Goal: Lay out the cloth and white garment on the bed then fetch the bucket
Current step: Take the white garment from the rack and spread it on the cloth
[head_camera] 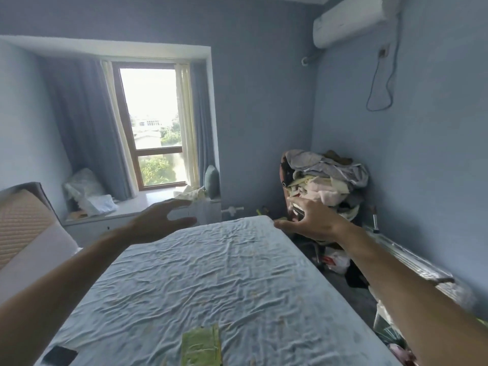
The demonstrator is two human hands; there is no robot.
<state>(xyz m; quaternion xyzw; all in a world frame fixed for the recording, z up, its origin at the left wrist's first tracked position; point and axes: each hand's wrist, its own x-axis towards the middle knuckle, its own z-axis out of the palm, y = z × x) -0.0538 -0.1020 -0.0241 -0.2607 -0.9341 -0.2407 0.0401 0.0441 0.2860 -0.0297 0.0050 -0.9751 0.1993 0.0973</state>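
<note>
Cloth (202,347): the greenish piece lies flat at the bed's near edge, about mid-width. I judge it as already laid out, though its lower part is cut off by the frame.

At the far left a quilted beige pad (23,223) leans just beside the bed's left edge. A dark flat object (59,356) sits at the near left corner; I cannot tell what it is.

Left hand (161,220) is held out over the far left corner, fingers spread and straight, gripping nothing. The bed (237,273) carries a wrinkled blue sheet, bare across its middle, so there is room for the garment.

Right hand (314,220) is just past the far right corner with fingers splayed and empty, aimed at the clothes pile (327,175) heaped just beyond that corner. Both arms out with relaxed fingers reads as a reach toward the pile, probably to pull out the white garment.

No white garment can be told apart in the heap: several pale pieces. The bucket is not in view. Roughly a third done, my guess.
</note>
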